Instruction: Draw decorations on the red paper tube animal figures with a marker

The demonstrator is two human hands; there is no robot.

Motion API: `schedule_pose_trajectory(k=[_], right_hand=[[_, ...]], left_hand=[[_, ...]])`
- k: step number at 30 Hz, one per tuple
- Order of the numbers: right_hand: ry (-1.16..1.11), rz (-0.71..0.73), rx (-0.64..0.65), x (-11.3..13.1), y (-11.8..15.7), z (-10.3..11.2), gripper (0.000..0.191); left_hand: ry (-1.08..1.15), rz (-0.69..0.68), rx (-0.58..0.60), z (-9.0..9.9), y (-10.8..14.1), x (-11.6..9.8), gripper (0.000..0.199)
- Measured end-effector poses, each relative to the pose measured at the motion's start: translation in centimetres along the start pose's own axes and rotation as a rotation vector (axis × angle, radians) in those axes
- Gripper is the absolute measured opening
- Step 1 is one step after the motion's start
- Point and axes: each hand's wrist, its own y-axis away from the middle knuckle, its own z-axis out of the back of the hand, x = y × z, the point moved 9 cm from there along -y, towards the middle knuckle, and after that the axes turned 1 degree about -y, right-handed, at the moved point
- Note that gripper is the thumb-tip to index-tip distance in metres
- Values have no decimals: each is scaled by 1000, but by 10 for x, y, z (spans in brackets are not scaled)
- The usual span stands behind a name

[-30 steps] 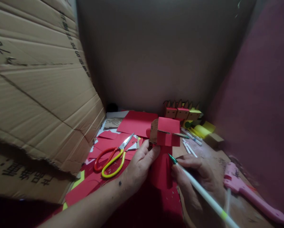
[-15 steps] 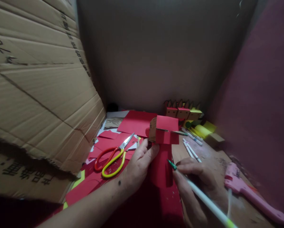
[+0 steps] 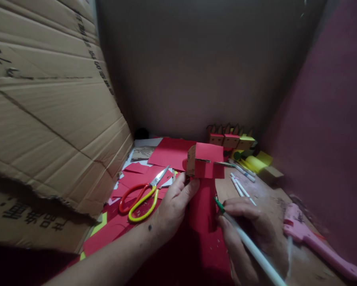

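A red paper and cardboard piece (image 3: 208, 169), with brown cardboard showing at its left side, is gripped at its lower left by my left hand (image 3: 180, 198). The thumb presses its front; the other fingers are partly hidden. My right hand (image 3: 250, 230) is closed around a white marker pen (image 3: 253, 244). Its green tip points up and left, just below and right of the red piece and over red paper. Scissors (image 3: 142, 200) with one red and one yellow handle lie left of my left hand, on red paper scraps (image 3: 142, 178).
A pink glue gun (image 3: 309, 238) lies at the right. White marker pens (image 3: 241, 188) and a yellow paper piece (image 3: 256, 163) rest behind my right hand. Small cardboard models (image 3: 230, 140) stand at the back. A large cardboard sheet (image 3: 53, 107) rises on the left.
The pen tip has shifted slightly up and right with my right hand. My left hand still grips the red piece, which has barely moved.
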Motion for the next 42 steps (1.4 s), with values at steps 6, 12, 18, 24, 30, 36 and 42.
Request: schedule_pose_trajectory(k=[6, 12, 18, 24, 30, 36, 42], right_hand=[[38, -17, 39, -4, 5, -2, 17], [82, -36, -8, -9, 10, 1, 9], [153, -28, -8, -6, 7, 3, 7], [143, -26, 31, -9, 10, 1, 7], [73, 3, 28, -6, 8, -1, 17], [95, -13, -7, -4, -1, 2, 18], [39, -27, -13, -9, -2, 3, 19]], left_hand=[[11, 9, -20, 4, 0, 3, 46], [-5, -18, -25, 5, -1, 2, 46], [35, 15, -12, 6, 0, 5, 48], [8, -2, -13, 7, -1, 3, 46], [11, -1, -17, 6, 0, 3, 43], [9, -8, 18, -1, -1, 1, 39], [25, -30, 75, -4, -1, 4, 33]])
